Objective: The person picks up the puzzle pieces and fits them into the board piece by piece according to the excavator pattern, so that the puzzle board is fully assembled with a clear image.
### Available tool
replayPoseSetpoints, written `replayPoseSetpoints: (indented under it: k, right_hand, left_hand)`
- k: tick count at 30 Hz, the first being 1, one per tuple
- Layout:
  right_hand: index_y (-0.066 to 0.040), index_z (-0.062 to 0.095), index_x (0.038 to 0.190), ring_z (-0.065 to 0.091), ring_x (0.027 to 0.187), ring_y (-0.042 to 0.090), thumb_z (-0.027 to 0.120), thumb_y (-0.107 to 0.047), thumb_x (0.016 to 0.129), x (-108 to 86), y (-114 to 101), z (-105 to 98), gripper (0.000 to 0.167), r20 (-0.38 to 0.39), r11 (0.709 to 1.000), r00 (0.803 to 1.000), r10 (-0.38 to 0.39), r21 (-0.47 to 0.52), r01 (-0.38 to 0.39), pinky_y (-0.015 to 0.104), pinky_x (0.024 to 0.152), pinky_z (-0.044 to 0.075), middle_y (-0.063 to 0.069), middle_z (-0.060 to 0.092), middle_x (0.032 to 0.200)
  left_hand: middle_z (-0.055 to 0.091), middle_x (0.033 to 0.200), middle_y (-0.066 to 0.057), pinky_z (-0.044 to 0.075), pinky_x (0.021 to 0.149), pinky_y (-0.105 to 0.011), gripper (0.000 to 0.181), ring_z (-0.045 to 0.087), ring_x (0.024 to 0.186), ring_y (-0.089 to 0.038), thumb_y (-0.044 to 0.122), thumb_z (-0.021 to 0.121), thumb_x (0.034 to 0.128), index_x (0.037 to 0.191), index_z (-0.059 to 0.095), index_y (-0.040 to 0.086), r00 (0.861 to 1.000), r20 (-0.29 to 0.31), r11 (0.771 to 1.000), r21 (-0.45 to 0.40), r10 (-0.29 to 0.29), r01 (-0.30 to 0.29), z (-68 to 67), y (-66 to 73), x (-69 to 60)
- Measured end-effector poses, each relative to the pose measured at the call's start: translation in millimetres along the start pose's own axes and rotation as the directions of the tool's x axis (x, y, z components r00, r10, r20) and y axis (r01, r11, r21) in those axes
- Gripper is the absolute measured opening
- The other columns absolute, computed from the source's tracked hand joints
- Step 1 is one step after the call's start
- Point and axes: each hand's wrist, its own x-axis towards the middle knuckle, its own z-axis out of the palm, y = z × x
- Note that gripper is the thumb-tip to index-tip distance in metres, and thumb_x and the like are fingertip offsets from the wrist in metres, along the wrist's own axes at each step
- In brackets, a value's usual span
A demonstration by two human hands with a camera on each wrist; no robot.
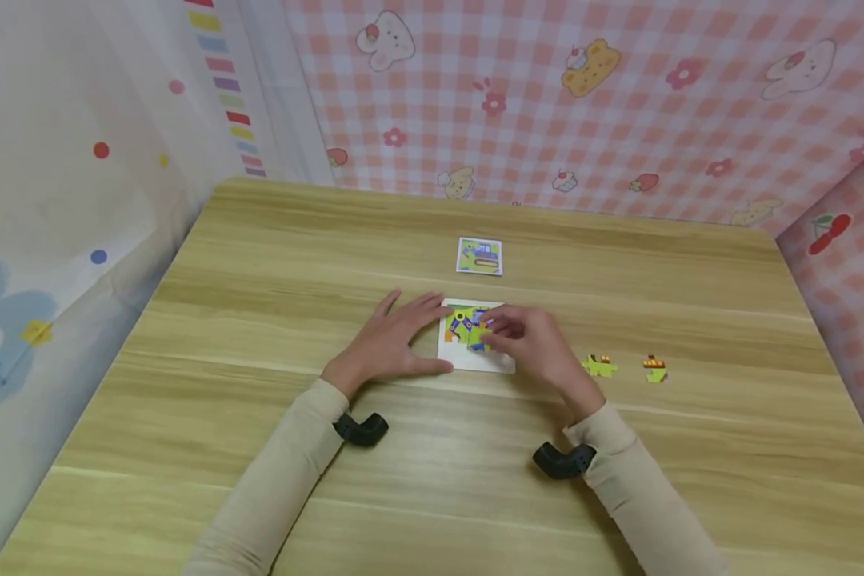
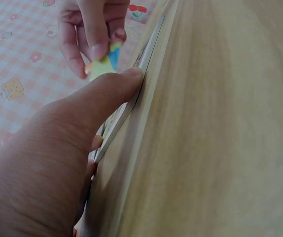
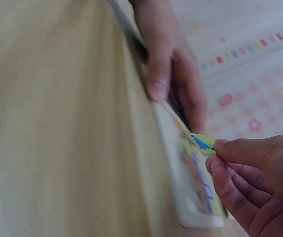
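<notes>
Step in hand, as I read it: placing a picture-puzzle piece in the board.

Board: flat on the table, printed pieces lying in its upper part, lower strip bare white. Right side partly hidden by the hand.

Left hand: at the board's left side, fingers spread wide and fairly straight, thumb on the lower edge, fingertips at the upper-left edge. Reads as bracing, not gripping a piece.

Right hand: over the board's right side, thumb and fingertips closed in a pinch on a green-and-blue piece. Piece is tilted over the board, not flat; can't tell if its edge touches.

Still loose: two pieces, one near the board's right side, the other further right. Picture card sits just beyond the board's far edge, likely the reference.

Next move should call for: turn the held piece to match its neighbours, line up tabs, lower flat, press. Keep the left brace on. Main risk: wrong rotation, or nudging the placed pieces.
</notes>
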Motion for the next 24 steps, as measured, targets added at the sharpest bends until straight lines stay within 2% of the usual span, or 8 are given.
replayPoseSetpoints:
  k: [6,10,16,22,24]
  right_hand:
    - [0.004,0.075,0.113,0.07,0.08,0.019,0.076,-0.001,0.092,5.1,1.3,17.9,0.022,0.0,0.997,0.997,-0.077,0.017,0.077,0.025,0.072,0.058,0.01,0.075,0.091]
    - [0.004,0.075,0.113,0.069,0.082,0.018,0.076,-0.001,0.092,7.1,2.8,25.0,0.021,0.025,0.997,0.997,-0.077,0.018,0.076,0.027,0.075,0.059,0.01,0.074,0.093]
    - [0.003,0.076,0.115,0.069,0.088,0.019,0.073,-0.002,0.095,8.7,2.3,29.5,0.021,0.072,0.997,0.994,-0.078,-0.014,0.08,0.033,0.08,0.06,0.011,0.073,0.1]
    - [0.004,0.077,0.113,0.066,0.086,0.019,0.072,0.001,0.094,9.5,1.3,31.6,0.019,0.092,0.987,0.986,-0.142,-0.055,0.148,0.03,0.077,0.058,0.01,0.07,0.096]
    - [0.003,0.077,0.113,0.064,0.085,0.018,0.072,0.001,0.095,9.8,1.2,32.0,0.019,0.099,0.987,0.985,-0.14,-0.063,0.147,0.029,0.076,0.057,0.009,0.069,0.094]
  left_hand:
    - [0.022,0.171,0.002,-0.01,0.127,-0.047,0.093,0.017,0.158,-0.017,0.076,0.062,0.0859,0.161,0.039,0.025,1.0,0.001,1.0,-0.002,0.004,-0.004,-0.4,0.7,-0.3]
    - [0.023,0.171,0.003,-0.01,0.127,-0.046,0.093,0.016,0.158,-0.015,0.076,0.063,0.0859,0.16,0.04,0.025,1.0,0.003,1.0,-0.009,-0.001,0.001,-0.6,0.9,-0.1]
    - [0.022,0.171,0.004,-0.01,0.127,-0.044,0.093,0.016,0.158,-0.014,0.076,0.063,0.086,0.161,0.039,0.026,1.0,-0.001,1.0,-0.003,0.0,0.0,0.6,-0.4,-0.1]
    - [0.022,0.171,0.003,-0.01,0.127,-0.044,0.094,0.016,0.158,-0.014,0.076,0.063,0.0861,0.161,0.038,0.025,1.0,0.004,1.0,0.002,-0.003,0.003,-0.7,0.7,-0.6]
    - [0.022,0.171,0.003,-0.01,0.127,-0.045,0.094,0.016,0.158,-0.015,0.076,0.063,0.0861,0.161,0.038,0.025,1.0,0.007,1.0,0.0,-0.001,0.001,-0.8,1.0,-0.3]
